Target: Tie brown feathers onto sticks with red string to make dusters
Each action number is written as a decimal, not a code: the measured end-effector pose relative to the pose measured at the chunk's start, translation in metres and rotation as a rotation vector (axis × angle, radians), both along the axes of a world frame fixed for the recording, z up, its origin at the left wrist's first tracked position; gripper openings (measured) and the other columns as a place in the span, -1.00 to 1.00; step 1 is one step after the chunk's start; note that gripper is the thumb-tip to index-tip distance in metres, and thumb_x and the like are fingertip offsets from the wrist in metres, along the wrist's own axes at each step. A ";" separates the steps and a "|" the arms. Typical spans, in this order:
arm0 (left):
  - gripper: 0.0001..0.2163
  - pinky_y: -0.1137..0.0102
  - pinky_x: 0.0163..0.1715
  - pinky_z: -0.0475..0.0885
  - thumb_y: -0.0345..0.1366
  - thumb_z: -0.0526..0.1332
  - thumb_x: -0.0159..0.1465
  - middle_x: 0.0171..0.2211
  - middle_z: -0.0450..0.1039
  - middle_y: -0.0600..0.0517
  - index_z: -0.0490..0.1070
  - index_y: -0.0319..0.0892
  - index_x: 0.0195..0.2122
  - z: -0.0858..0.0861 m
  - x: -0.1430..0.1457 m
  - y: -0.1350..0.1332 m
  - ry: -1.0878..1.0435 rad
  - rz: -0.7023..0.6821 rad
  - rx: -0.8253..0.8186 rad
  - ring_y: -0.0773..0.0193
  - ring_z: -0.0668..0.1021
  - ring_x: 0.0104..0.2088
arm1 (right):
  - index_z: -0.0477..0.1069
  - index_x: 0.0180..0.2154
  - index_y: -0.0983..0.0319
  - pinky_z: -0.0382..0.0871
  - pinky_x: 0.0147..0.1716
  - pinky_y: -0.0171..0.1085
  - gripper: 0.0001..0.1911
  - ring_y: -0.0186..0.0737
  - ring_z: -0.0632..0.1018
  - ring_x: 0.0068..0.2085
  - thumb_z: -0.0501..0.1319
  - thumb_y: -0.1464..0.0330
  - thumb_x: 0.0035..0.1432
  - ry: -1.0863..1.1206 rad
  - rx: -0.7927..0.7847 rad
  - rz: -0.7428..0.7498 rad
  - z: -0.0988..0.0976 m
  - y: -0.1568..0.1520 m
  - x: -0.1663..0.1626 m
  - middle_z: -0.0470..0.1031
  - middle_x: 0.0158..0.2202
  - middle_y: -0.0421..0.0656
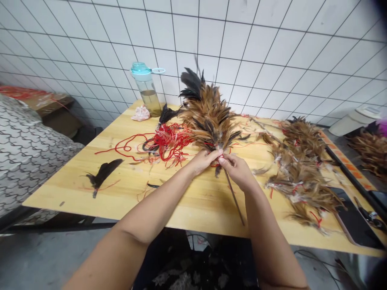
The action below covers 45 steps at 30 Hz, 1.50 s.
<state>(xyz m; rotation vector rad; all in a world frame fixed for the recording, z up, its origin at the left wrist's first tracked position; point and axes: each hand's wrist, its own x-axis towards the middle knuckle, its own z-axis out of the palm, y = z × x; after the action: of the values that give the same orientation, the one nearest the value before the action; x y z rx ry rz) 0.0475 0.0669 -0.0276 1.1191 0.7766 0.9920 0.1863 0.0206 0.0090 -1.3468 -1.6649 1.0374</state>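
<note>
A feather duster (208, 108) with brown and black feathers lies across the table, its top towards the tiled wall. Its thin dark stick (234, 197) points back at me. My left hand (205, 160) is closed on the duster at the base of the feathers. Right beside it, my right hand (234, 167) pinches at the same spot, thumbs almost touching. A bit of red string shows by the fingertips; which fingers hold it I cannot tell. Left of the duster sits a tangle of red string (171, 141).
Tied feather bunches (299, 161) cover the table's right side, near a phone (358, 219) and scissors (371, 215). A water bottle (148, 90) and crumpled tissue (140, 113) stand at the back left. A black feather bunch (104, 173) lies front left on the wooden table (75, 193).
</note>
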 end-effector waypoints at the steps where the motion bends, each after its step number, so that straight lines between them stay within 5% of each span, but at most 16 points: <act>1: -0.64 0.48 -0.47 0.32 -0.01 0.28 0.10 -0.56 0.43 0.03 0.43 -0.27 -0.53 0.000 0.000 -0.001 0.026 -0.010 0.036 0.37 0.44 -0.50 | 0.44 -0.28 0.28 0.39 -0.21 -0.27 -0.71 -0.19 0.56 -0.22 0.12 0.19 0.13 0.016 -0.017 -0.004 -0.001 0.001 0.001 0.57 -0.27 -0.08; 7: -0.58 0.47 -0.59 0.27 0.04 0.16 0.21 -0.71 0.32 0.07 0.37 -0.25 -0.54 0.000 0.005 -0.006 0.034 -0.268 0.087 0.38 0.40 -0.67 | 0.29 -0.33 0.24 0.34 -0.46 -0.32 -0.85 -0.30 0.46 -0.53 0.06 0.29 0.16 0.066 -0.163 -0.076 -0.023 0.000 -0.004 0.46 -0.54 -0.21; 12: -0.56 0.51 -0.58 0.27 0.08 0.31 0.05 -0.63 0.39 0.03 0.37 -0.28 -0.52 -0.003 0.011 -0.008 -0.047 -0.193 -0.034 0.41 0.43 -0.61 | 0.24 -0.49 0.19 0.21 -0.50 -0.35 -0.79 -0.35 0.35 -0.56 0.01 0.30 0.18 -0.047 -0.019 -0.210 -0.034 -0.001 -0.003 0.33 -0.61 -0.27; 17: -0.60 0.60 -0.62 0.18 -0.06 0.42 -0.02 -0.61 0.26 0.14 0.30 -0.25 -0.46 -0.001 0.009 -0.006 -0.245 -0.112 -0.207 0.52 0.31 -0.62 | 0.27 -0.50 0.19 0.18 -0.51 -0.35 -0.75 -0.36 0.30 -0.57 0.09 0.20 0.13 0.203 0.054 -0.268 -0.035 -0.001 -0.002 0.30 -0.63 -0.29; 22: -0.75 0.62 -0.64 0.08 -0.28 0.34 0.11 -0.62 0.14 0.16 0.24 -0.24 -0.46 0.005 0.004 0.000 -0.459 -0.146 -0.285 0.53 0.22 -0.63 | 0.29 -0.49 0.20 0.11 -0.57 -0.37 -0.72 -0.41 0.23 -0.60 0.13 0.14 0.11 0.441 0.048 -0.246 -0.030 -0.004 -0.010 0.26 -0.64 -0.31; 30: -0.80 0.59 -0.61 0.08 -0.42 0.23 0.13 -0.63 0.15 0.15 0.15 -0.21 -0.50 0.008 0.006 -0.001 -0.482 -0.042 -0.281 0.50 0.20 -0.63 | 0.32 -0.47 0.21 0.14 -0.54 -0.37 -0.75 -0.40 0.27 -0.57 0.15 0.18 0.12 0.427 0.118 -0.278 -0.023 -0.006 -0.008 0.27 -0.63 -0.32; 34: -0.77 0.57 -0.57 0.08 -0.32 0.29 0.09 -0.49 0.37 0.06 0.20 -0.22 -0.48 0.002 0.007 -0.004 -0.368 -0.016 -0.186 0.52 0.20 -0.59 | 0.34 -0.44 0.22 0.18 -0.51 -0.35 -0.74 -0.37 0.30 -0.56 0.14 0.16 0.12 0.311 0.161 -0.418 -0.025 -0.003 0.001 0.30 -0.61 -0.30; 39: -0.73 0.54 -0.53 0.10 -0.16 0.30 0.11 -0.54 0.31 0.12 0.29 -0.24 -0.49 -0.006 0.001 0.000 0.066 0.080 -0.002 0.49 0.22 -0.56 | 0.34 -0.42 0.22 0.21 -0.47 -0.33 -0.73 -0.32 0.38 -0.53 0.10 0.16 0.14 0.101 0.196 -0.545 -0.033 0.001 0.012 0.37 -0.59 -0.25; 45: -0.71 0.53 -0.54 0.10 -0.12 0.33 0.07 -0.53 0.30 0.12 0.31 -0.23 -0.48 0.014 -0.035 0.013 0.140 0.062 0.070 0.49 0.22 -0.58 | 0.32 -0.50 0.22 0.14 -0.53 -0.33 -0.70 -0.33 0.32 -0.58 0.09 0.15 0.11 0.121 0.135 -0.648 -0.038 0.012 0.038 0.37 -0.61 -0.24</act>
<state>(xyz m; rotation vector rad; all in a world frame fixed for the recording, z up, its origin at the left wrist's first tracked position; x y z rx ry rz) 0.0128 0.0802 -0.0141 1.2414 0.8995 1.0070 0.2243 0.0323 -0.0292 -1.5455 -1.0659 0.5958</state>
